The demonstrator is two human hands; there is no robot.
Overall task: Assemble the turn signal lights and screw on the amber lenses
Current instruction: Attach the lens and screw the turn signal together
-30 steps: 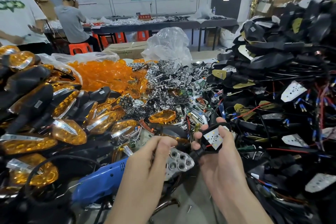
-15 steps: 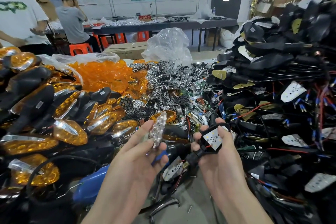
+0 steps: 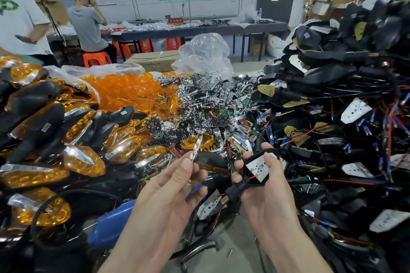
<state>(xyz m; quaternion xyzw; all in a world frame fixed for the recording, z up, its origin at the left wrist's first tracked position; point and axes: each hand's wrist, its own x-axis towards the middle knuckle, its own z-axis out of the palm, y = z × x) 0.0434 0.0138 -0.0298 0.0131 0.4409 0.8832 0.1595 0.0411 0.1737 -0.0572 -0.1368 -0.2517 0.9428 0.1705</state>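
Note:
My right hand [image 3: 261,186] grips a black turn signal housing [image 3: 248,173] with a white LED board facing up, its stalk pointing down-left. My left hand [image 3: 175,186] pinches a chrome reflector piece [image 3: 196,149] by its lower end and holds it upright, edge-on, just left of the housing. A heap of loose amber lenses [image 3: 124,93] lies at the back left of the bench. Chrome reflectors [image 3: 206,99] are piled in the middle.
Finished amber-lensed signals [image 3: 84,159] fill the left side. A tall pile of black wired housings [image 3: 346,104] rises on the right. A blue electric screwdriver [image 3: 111,226] lies below my left hand. Two people are at the back left near a long table [image 3: 195,31].
My left hand picked a chrome reflector off the bench, lifted it and turned it upright next to the housing. My right hand kept the housing almost still.

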